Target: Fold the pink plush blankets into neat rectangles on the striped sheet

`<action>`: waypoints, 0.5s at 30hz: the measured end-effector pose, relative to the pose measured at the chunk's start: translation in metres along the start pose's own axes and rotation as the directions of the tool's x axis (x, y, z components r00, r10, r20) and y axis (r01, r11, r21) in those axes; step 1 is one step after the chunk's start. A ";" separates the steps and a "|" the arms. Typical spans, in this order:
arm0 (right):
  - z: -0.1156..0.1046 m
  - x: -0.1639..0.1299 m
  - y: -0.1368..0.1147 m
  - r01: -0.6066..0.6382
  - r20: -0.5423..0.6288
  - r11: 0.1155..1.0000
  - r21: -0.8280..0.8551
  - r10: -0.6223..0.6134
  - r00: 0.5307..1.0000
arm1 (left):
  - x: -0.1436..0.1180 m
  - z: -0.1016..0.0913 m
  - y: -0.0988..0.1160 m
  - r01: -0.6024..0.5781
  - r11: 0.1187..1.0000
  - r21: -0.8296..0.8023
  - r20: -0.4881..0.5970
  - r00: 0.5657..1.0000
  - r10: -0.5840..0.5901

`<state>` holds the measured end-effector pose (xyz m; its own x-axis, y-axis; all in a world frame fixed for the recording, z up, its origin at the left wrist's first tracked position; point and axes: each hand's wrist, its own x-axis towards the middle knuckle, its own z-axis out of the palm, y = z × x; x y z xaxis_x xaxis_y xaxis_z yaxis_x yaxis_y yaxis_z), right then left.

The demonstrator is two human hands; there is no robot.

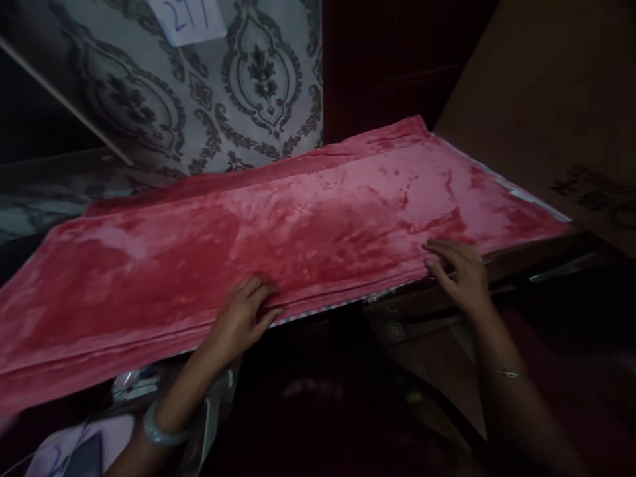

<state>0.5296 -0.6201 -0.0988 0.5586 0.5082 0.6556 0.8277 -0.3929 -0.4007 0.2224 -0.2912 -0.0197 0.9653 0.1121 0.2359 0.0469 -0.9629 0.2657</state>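
Observation:
A folded pink plush blanket (318, 225) lies spread lengthwise over a table, its layers showing along the near edge. My left hand (243, 311) rests at that near edge, left of the middle. Its fingers are slightly bent on the fabric, with the thumb held apart. Farther right, my right hand (460, 271) touches the same edge with its fingertips, thumb and fingers separated. Neither hand grips the cloth. The blanket's far side is folded or layered in a darker pink strip, and a pale edging runs down its right end.
Patterned wallpaper (263, 79) covers the wall behind, with a numbered paper (191, 20) on it. A large cardboard box (556, 99) stands at the right. Below left are a phone (84, 457) on a pale surface and a grey plastic edge (211, 417). The foreground is very dark.

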 end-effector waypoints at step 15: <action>-0.010 0.011 -0.018 0.144 0.005 0.990 -0.002 -0.144 0.990 | -0.016 0.018 0.000 0.020 0.999 0.032 -0.154 0.988 -0.015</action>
<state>0.5207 -0.6155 -0.0781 0.4338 0.5636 0.7029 0.8994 -0.3175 -0.3005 0.2112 -0.2972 -0.0408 0.9133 0.1628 0.3734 0.0743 -0.9679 0.2402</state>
